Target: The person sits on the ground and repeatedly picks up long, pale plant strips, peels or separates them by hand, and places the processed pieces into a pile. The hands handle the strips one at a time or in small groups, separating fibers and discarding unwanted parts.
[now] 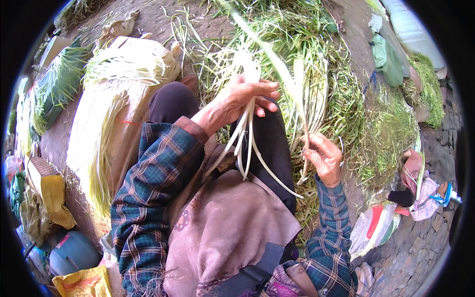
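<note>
In front of my knees, my left hand (pixel 246 96) grips a small bunch of pale chive-like stalks (pixel 248 146), whose white ends hang down over my lap. To its right, my right hand (pixel 322 154) pinches the lower end of a single long plant stalk (pixel 274 55), which runs up past the left hand and blurs toward the top. Its brownish base pokes out below my fingers. Beyond both hands spreads a heap of loose green and pale leaves (pixel 337 96).
At left, trimmed pale stalks (pixel 107 148) lie on a long sack-covered surface (pixel 133 92), with a second bundle (pixel 126 65) at its far end. A green bag of stalks (pixel 59 81) stands beyond. A blue container (pixel 74 252) is at lower left, and plastic bags (pixel 374 226) lie at right.
</note>
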Motion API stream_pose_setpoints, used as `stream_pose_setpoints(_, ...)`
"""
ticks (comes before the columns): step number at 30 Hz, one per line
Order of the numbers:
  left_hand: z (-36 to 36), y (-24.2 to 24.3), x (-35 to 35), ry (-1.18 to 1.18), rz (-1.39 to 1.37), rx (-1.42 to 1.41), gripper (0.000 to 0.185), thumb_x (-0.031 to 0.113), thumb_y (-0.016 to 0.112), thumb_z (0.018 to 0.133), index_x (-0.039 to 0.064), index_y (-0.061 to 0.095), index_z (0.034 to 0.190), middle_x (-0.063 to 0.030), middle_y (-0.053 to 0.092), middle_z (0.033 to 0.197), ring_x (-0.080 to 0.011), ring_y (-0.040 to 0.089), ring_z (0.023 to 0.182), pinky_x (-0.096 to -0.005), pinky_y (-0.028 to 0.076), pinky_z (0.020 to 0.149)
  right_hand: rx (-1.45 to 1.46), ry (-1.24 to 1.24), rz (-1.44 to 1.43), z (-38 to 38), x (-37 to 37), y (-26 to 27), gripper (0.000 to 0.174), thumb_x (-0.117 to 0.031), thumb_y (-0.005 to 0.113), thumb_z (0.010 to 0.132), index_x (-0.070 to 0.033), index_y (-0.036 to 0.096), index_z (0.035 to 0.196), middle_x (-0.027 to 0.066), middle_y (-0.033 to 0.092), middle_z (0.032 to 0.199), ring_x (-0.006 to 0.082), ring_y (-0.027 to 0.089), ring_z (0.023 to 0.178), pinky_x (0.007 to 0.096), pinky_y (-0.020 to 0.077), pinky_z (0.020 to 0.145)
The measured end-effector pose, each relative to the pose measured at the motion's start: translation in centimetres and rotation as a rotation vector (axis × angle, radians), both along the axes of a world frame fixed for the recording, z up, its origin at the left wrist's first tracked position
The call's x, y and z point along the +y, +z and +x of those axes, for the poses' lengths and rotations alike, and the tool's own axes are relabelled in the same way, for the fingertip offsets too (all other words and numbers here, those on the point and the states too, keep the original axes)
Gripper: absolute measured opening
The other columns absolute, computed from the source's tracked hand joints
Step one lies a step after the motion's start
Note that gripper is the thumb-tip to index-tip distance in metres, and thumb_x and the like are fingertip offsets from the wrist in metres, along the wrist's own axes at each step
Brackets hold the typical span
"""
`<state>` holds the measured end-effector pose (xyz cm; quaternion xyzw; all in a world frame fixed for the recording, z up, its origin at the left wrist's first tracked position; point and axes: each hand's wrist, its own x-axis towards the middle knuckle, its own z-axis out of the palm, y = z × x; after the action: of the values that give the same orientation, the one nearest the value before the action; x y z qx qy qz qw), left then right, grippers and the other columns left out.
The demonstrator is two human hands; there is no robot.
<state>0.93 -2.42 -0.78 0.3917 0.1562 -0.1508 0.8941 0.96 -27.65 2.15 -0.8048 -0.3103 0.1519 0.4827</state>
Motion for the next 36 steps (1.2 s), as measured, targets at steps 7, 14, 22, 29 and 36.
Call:
stream_pose_setpoints(7,-0.3,0.1,-0.1,0.06,0.132,-0.05,0.019,0.008,0.068,0.07,-0.001,0.058,0.084,-0.0075,0.059,0.069,-0.014,0.057,0.052,-0.0212,0.044,0.041,0.051,0.104,-0.082,0.1,1.2,-0.9,0.027,-0.011,0.066,0.072,0.002,0.058,0.093,0.0091,0.058,0.082,0.0169,0.056,0.071,0.0269,0.0449,0.065)
stream_pose_setpoints(14,-0.4,-0.1,-0.6,0.098,0.234,-0.126,0.014,0.003,0.067,0.07,-0.001,0.06,0.082,-0.0075,0.061,0.07,-0.0135,0.058,0.057,-0.0229,0.047,0.05,0.118,-0.188,0.145,2.7,7.5,-2.0,0.017,-0.009,0.064,0.076,0.004,0.061,0.087,0.0023,0.059,0.075,0.0066,0.053,0.07,0.0212,0.0431,0.063)
stream_pose_setpoints(22,-0.7,-0.2,0.0,0.2,0.283,-0.178,0.016,0.004,0.066,0.07,-0.005,0.06,0.082,-0.0126,0.063,0.073,-0.0158,0.061,0.061,-0.0251,0.05,0.057,-0.267,-0.366,-0.339,3.7,-0.5,-11.1,0.005,-0.005,0.06,0.075,0.0,0.061,0.073,0.0061,0.058,0.062,0.0115,0.052,0.053,0.0244,0.041,0.047)
stream_pose_setpoints(29,-0.8,0.5,0.8,0.185,0.166,-0.27,0.022,0.004,0.066,0.07,-0.008,0.058,0.088,-0.0148,0.064,0.08,-0.0178,0.061,0.065,-0.0285,0.052,0.063,0.098,-0.529,-1.036,-0.7,-14.3,-13.8,0.012,-0.016,0.059,0.074,-0.004,0.06,0.076,0.0162,0.062,0.079,0.0248,0.061,0.072,0.0341,0.0473,0.064)
stream_pose_setpoints(36,-0.5,0.5,0.2,0.149,0.146,-0.253,0.02,0.001,0.065,0.07,-0.005,0.059,0.087,-0.0117,0.063,0.076,-0.0184,0.062,0.066,-0.0284,0.052,0.063,0.039,-0.319,-0.09,3.7,-2.4,-5.8,0.022,-0.014,0.058,0.081,0.001,0.061,0.096,0.0076,0.062,0.089,0.0138,0.058,0.08,0.0245,0.0454,0.072)
